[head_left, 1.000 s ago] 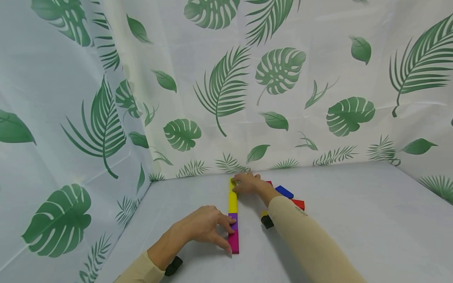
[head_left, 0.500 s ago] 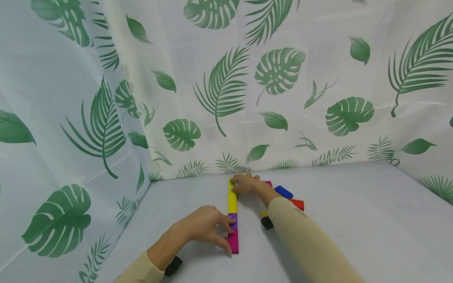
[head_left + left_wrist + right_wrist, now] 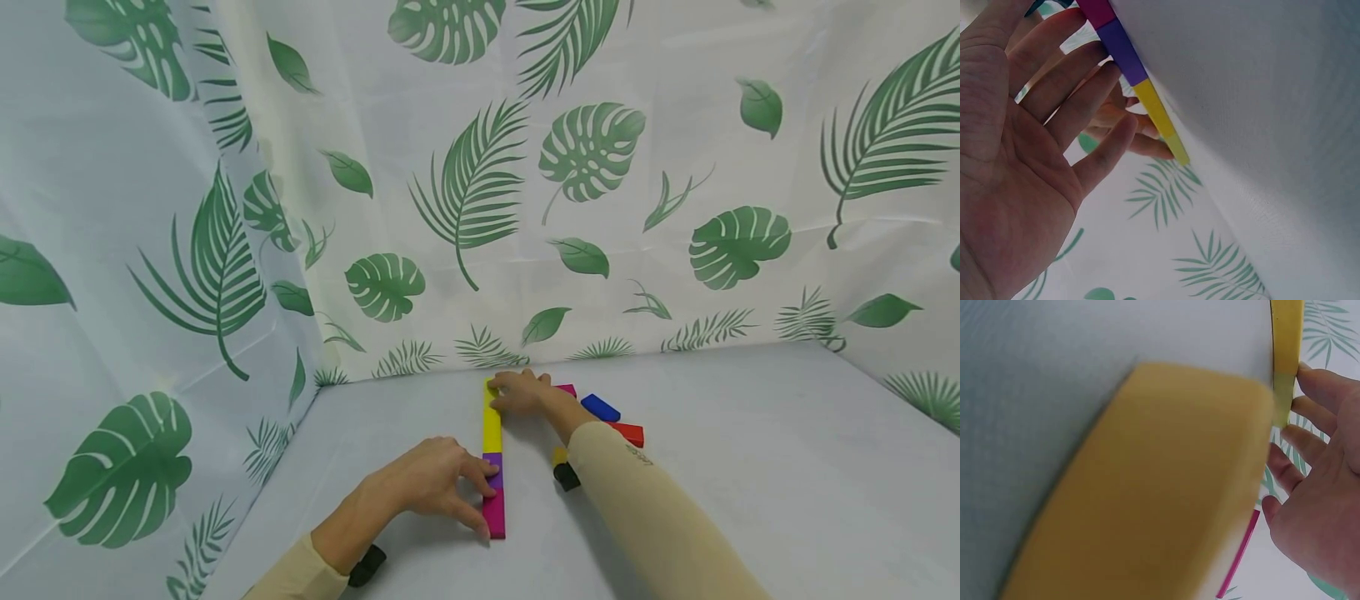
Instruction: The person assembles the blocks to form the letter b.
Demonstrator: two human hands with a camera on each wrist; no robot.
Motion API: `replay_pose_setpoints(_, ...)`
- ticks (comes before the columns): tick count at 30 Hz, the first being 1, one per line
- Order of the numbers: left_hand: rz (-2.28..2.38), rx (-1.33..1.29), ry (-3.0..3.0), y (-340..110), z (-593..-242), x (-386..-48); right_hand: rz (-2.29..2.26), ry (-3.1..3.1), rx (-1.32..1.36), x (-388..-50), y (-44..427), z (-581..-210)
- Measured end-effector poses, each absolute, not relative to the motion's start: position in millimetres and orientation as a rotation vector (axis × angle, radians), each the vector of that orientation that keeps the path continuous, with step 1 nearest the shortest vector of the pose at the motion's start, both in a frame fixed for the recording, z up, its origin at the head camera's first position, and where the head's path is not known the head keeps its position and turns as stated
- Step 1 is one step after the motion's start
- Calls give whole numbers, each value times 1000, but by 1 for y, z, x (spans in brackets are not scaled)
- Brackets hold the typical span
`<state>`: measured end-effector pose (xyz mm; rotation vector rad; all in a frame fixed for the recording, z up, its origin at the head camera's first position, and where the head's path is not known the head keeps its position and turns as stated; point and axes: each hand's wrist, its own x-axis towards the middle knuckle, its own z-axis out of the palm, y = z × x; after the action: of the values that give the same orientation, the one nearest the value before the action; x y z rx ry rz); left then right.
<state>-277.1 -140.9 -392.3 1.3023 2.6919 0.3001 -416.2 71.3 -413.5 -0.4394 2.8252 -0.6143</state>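
A straight row of blocks lies on the pale table: a magenta block (image 3: 495,522) nearest, then a purple block (image 3: 498,482), a yellow block (image 3: 492,433) and a lighter yellow block (image 3: 1177,149) at the far end. My left hand (image 3: 435,479) touches the near part from the left, thumb by the magenta block's near end, fingertips on the magenta and purple blocks. At the far end, my right hand (image 3: 521,390) touches the row from the right, its thumb near the joint of the two yellow blocks. Fingers look extended in both wrist views.
Right of the row lie a blue block (image 3: 600,407), a red block (image 3: 628,434) and another magenta block (image 3: 567,389), partly behind my right arm. Another yellow block (image 3: 1147,481) fills much of the right wrist view. A leaf-patterned curtain (image 3: 480,208) stands behind the table.
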Motion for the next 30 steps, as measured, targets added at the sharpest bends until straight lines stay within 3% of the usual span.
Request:
replay_pose_setpoints(17,315,1300,2678,-142,-394,-279,-443,2875,-510,-419,70,-415)
replay_pose_setpoints(30,325,1301,2676,-142,-394,-279,-700,2978,-631,-397,84,-391)
